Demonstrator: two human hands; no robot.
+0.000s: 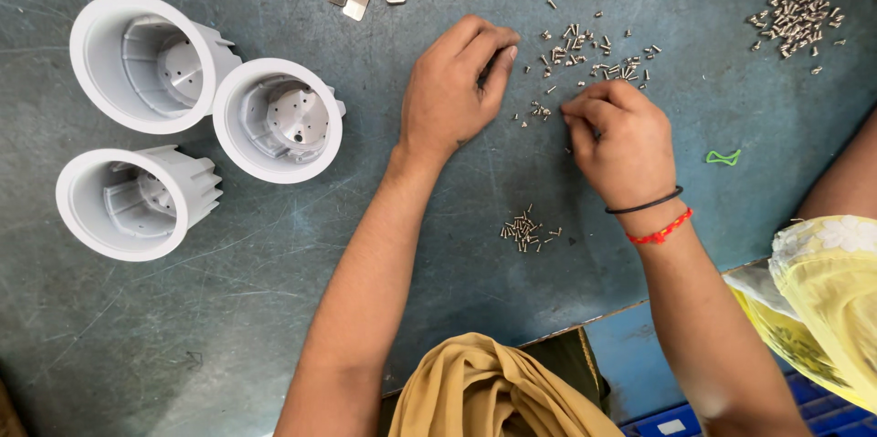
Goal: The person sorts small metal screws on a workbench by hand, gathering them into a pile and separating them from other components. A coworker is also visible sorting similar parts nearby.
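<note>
Our left hand (452,90) lies palm down on the desk (274,309), fingers curled together. Our right hand (617,140) bends at the wrist, its fingers pinched over the tiny screws (585,53) scattered just beyond both hands; we cannot tell if it holds one.

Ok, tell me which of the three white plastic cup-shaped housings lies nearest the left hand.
The right-hand white plastic housing, beside the left hand; the other two lie further left.
</note>
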